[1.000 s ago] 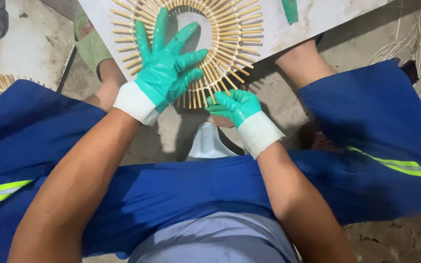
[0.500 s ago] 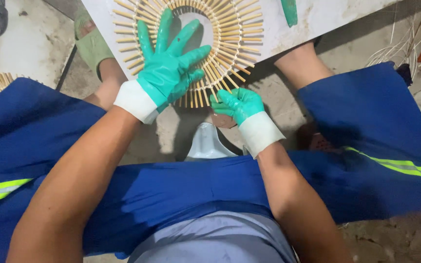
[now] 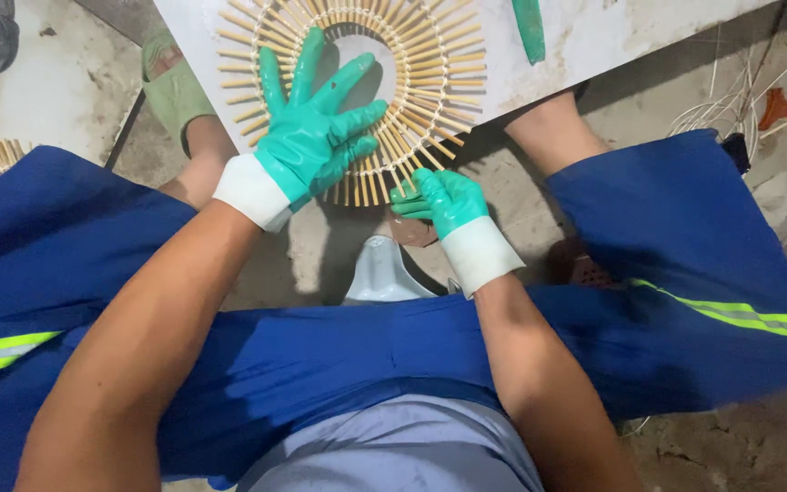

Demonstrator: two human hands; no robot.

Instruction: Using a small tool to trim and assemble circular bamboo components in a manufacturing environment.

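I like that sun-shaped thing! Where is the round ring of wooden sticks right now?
The round ring of wooden sticks lies on the white board, top middle of the head view, under the green-gloved left hand.

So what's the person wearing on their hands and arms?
Both the left hand and the right hand wear shiny teal-green rubber gloves with wide white cuffs at the wrists. Above the cuffs the forearms are bare, with no sleeves showing.

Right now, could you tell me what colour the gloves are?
Green with white cuffs, on left hand and right hand; head view.
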